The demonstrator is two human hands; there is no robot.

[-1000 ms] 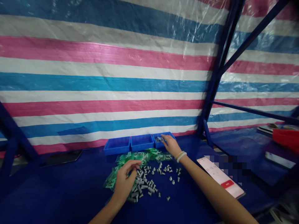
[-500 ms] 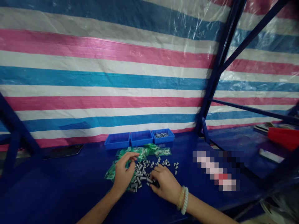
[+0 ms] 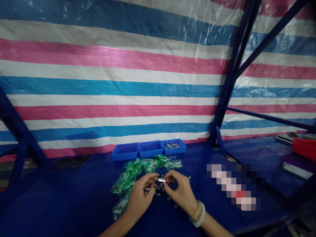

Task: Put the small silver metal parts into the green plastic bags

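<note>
Between my two hands is a small silvery metal cylinder (image 3: pixel 162 180), lying sideways. My right hand (image 3: pixel 179 189), with bracelets at the wrist, pinches its right end. The fingers of my left hand (image 3: pixel 144 191) are curled at its left end, thumb and fingertips close together. Under and around both hands, small metal parts (image 3: pixel 158 190) are scattered on the blue table (image 3: pixel 81 197), partly hidden by the fingers. Green-and-clear plastic packets (image 3: pixel 127 179) with small parts inside spread left of and behind the hands.
Three blue trays stand in a row behind the packets; the right tray (image 3: pixel 173 146) holds small metal parts. A dark flat device (image 3: pixel 71 162) lies at the back left. Blue metal posts (image 3: pixel 222 95) frame the table. A red bin (image 3: pixel 304 149) is at the far right.
Both hands have come together, and the metal cylinder is now raised between them. My left hand moved right and down. More of the packets on the left shows.
</note>
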